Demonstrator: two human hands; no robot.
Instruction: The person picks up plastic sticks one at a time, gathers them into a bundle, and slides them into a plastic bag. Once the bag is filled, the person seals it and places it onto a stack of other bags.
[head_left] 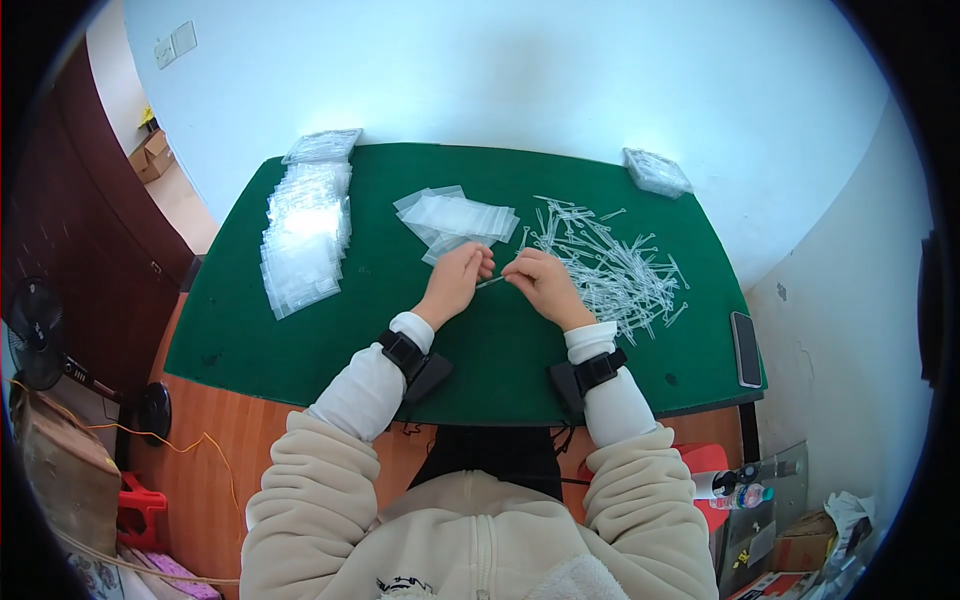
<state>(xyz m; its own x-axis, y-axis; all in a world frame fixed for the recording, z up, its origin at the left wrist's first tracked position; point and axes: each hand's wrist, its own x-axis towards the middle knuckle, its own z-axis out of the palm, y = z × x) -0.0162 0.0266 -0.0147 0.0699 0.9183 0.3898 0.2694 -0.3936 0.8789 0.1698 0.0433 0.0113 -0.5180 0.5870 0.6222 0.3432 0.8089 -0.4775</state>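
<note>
Above the middle of the green table (500,365), my hands are close together. My right hand (545,286) pinches a thin silvery metal rod (490,283), which points toward my left hand (455,283). The left fingers are curled closed; what lies inside them is hidden. Just beyond the left hand, flat clear plastic bags (460,215) lie overlapping in a loose fan. Beside my right hand spreads a heap of thin silvery eye pins (610,265), each with a small ring at one end.
A long overlapping row of clear bags (305,240) lies at left, with stacked packets (323,147) behind it. Another clear packet (657,172) sits at the back right corner. A phone (746,349) rests at the right edge. The wall (480,80) stands behind the table.
</note>
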